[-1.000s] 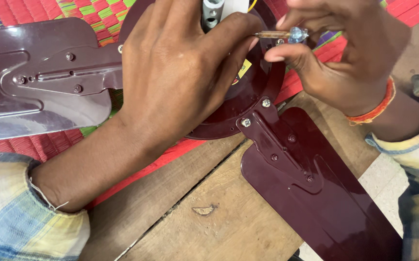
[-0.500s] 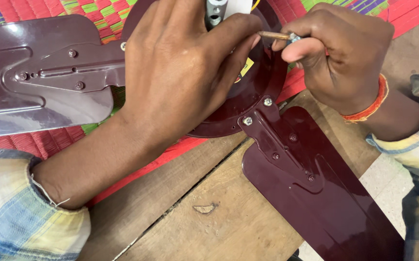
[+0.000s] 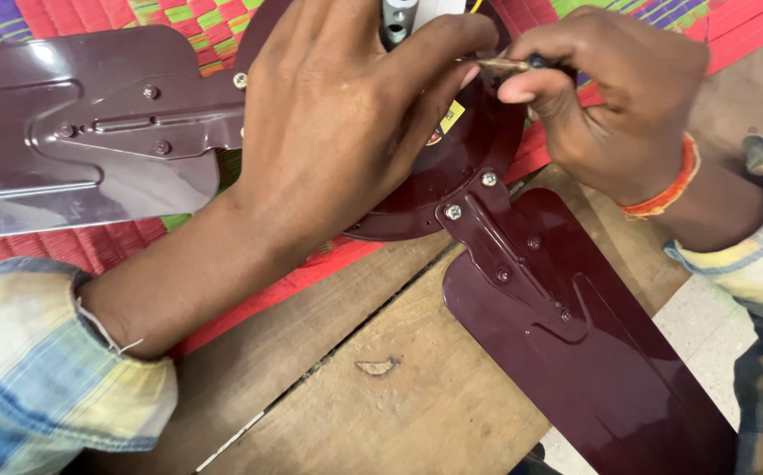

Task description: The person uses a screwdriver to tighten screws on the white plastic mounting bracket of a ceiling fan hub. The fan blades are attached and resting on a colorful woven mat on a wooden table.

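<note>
1. At far left, a maroon blade [image 3: 56, 167] lies flat on the woven mat [image 3: 197, 26], its bracket screwed down and pointing toward the hub.
2. Your left hand [image 3: 337, 132] spreads over the fan hub [image 3: 461, 167], palm down, fingers apart and draped across the top; the index fingertip reaches to the tip of the tool.
3. A grey shaft [image 3: 396, 18] rises from the hub just above your left knuckles, cut off by the top edge.
4. Your right hand [image 3: 619, 105] is closed tight around a screwdriver [image 3: 509, 64], thumb and fingers clamped on its dark handle; the brass-coloured shank points left, meeting your left index finger above the hub.
5. An orange band [image 3: 672, 185] circles your right wrist.
6. A second blade [image 3: 575, 343] runs from the hub down to the lower right, held by two screws at the hub rim, over the wooden table [image 3: 381, 405].
</note>
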